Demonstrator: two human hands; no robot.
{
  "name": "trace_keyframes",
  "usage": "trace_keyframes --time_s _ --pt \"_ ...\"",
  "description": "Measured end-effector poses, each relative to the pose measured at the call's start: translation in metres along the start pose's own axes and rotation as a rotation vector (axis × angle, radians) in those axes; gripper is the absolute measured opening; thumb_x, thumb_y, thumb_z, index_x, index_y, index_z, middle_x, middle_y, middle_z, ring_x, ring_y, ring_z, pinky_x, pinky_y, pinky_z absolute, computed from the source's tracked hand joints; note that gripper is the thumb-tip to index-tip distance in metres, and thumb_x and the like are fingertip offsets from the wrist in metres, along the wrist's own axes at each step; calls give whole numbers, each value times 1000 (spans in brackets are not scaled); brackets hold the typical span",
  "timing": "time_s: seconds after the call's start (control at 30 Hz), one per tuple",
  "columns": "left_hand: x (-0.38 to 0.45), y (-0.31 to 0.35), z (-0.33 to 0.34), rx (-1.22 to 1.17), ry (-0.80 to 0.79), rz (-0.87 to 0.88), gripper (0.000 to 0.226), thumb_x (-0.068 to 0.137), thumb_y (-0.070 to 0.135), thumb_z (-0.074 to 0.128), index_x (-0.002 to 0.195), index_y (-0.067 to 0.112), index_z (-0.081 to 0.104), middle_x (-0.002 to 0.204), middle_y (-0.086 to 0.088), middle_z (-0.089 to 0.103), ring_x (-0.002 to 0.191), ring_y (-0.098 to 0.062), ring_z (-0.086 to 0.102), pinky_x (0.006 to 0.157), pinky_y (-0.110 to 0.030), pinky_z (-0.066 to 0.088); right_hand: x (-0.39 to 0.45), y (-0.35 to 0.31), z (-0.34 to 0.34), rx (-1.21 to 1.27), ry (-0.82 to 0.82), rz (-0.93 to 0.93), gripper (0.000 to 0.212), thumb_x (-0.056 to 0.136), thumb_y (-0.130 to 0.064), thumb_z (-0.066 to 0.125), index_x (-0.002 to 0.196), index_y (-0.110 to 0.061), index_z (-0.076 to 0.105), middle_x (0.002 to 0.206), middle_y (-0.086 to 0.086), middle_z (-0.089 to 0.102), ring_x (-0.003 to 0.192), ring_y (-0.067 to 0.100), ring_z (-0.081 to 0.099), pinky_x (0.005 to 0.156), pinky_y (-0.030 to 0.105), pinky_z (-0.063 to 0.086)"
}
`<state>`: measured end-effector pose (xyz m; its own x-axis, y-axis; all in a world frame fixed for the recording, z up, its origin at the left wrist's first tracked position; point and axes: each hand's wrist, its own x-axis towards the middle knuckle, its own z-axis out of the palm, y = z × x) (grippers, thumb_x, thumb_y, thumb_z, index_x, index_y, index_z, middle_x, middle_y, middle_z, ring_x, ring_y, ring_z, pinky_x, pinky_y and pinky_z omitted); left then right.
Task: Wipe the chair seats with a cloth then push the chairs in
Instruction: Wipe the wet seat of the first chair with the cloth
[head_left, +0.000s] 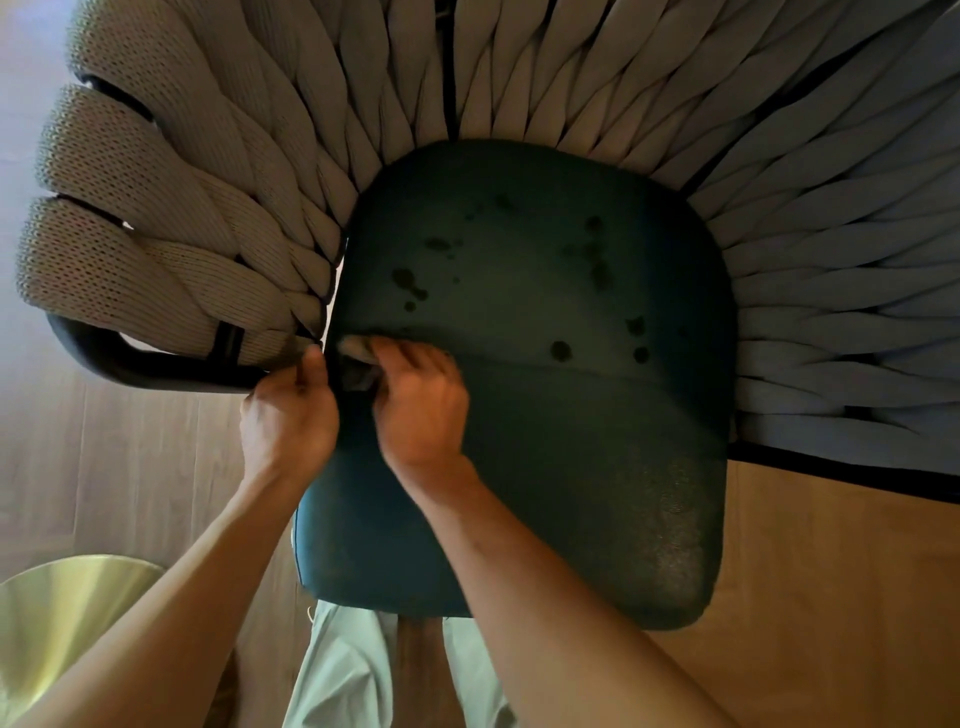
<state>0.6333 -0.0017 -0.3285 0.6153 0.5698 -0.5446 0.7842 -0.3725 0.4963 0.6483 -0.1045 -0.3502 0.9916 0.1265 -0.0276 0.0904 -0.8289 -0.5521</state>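
Cloth, a small grey crumpled rag (358, 364), is bunched at the 9 o'clock edge of the dark teal padded chair seat (545, 374). My right hand (421, 410) has its fingers closed on this rag and presses it into the seat. My left hand (288, 421) is just beside it, fingers pinched together at the seam where the seat meets the woven grey rope chair back (208, 197); whether they grip the rag's end or the rope, I cannot tell.

I judge the rag is light, soft and limp, so it must be held in a full fist, otherwise it folds under. The seat looks smooth, leather-like and a little springy, with dark wet-looking spots (410, 286) toward 12 o'clock that are not yet wiped. The chair seems heavy enough that I should push it by the black metal frame (145, 364), not by the ropes.

Below is a wooden floor (130, 467), paler at 4 o'clock, and a round brass-coloured disc (67, 613) at 8 o'clock.
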Motion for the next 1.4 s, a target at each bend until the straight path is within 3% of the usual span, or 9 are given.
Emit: trace_keyframes --time_s 0.17,0.37,0.47,0.57,0.67,0.83,1.07,1.23,1.4 --pt "-4 12 0 -40 16 -90 68 102 49 22 116 -7 59 122 -34 55 113 -46 51 91 -43 39 13 -17 17 -53 -100 -45 23 75 -18 69 98 -17 71 80 6 68 74 29 62 65 34 50" --pt "-5 10 2 37 -16 -23 52 101 45 32 108 4 64 114 -25 62 106 -42 54 80 -37 38 9 15 -5 -148 -48 -106 37 69 -13 45 94 -17 72 83 5 67 77 30 61 66 35 51" --pt "-3 9 5 98 -21 43 35 97 40 47 110 13 66 112 -13 67 105 -37 57 80 -34 40 6 51 -26 -207 -1 -88 41 63 -14 46 95 -19 72 86 3 68 79 29 62 69 34 52" --pt "0 11 9 188 -20 53 38 91 41 55 118 14 62 117 -13 65 109 -38 57 85 -37 44 1 94 -56 -288 28 -75 43 65 -16 42 96 -18 72 89 3 68 82 29 63 72 35 53" --pt "4 15 11 293 -18 53 40 90 43 56 115 12 61 120 -17 62 110 -42 56 85 -40 44 -5 132 -84 -347 20 -53 36 65 -6 58 97 -14 71 91 6 69 82 31 63 73 37 52" --pt "1 16 15 334 -1 82 52 88 36 61 132 13 47 128 -22 53 112 -45 53 86 -46 44 -14 181 -123 -424 23 0 40 69 -18 34 89 -11 68 85 10 66 77 34 61 65 37 52" --pt "6 11 16 262 30 200 53 86 26 66 133 8 52 132 -18 52 117 -39 51 94 -43 43 -25 249 -169 -500 -16 278 28 73 4 68 98 -7 63 97 15 64 91 36 59 72 47 52" --pt "6 7 15 251 36 231 51 87 26 66 132 6 53 128 -18 55 115 -39 53 94 -43 44 -23 245 -160 -366 98 348 22 76 7 62 94 -6 62 94 14 65 91 35 59 73 44 52" --pt "7 7 15 254 27 233 50 86 26 66 132 7 54 128 -17 56 114 -38 53 94 -43 43 -9 197 -128 -307 105 211 26 70 2 67 93 -10 66 93 12 66 87 35 60 71 40 53"
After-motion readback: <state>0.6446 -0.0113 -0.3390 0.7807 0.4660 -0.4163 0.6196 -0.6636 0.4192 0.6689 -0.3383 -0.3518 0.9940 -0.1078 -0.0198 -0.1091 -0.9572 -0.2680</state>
